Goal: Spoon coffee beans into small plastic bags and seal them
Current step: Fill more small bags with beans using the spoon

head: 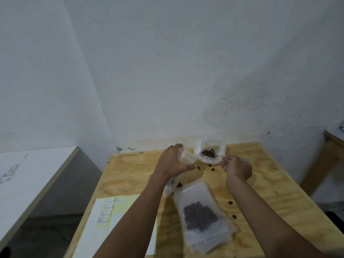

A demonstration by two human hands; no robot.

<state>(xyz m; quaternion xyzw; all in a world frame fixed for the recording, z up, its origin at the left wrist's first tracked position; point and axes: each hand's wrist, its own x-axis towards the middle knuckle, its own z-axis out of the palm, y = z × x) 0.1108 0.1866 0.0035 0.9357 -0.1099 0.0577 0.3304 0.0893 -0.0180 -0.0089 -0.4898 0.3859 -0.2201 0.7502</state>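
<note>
Over the plywood surface (130,168), left hand (172,162) grips an empty small bag (186,158); right hand (237,167) pinches a spoon (219,156), seemingly loaded with coffee beans (208,152).

There is only one view, from the camera on my head, wide-angled, looking forward and down over my own forearms toward the far edge of the wooden table (130,175). It is tilted high enough that the white wall (186,62) fills the upper half, with the tabletop pushed into the lower part. My left hand (173,162) and right hand (237,168) sit near the middle, at arm's reach from the lens, my arms running in from the bottom edge. Straight lines bend toward the corners. No second view shares the scene.
</note>
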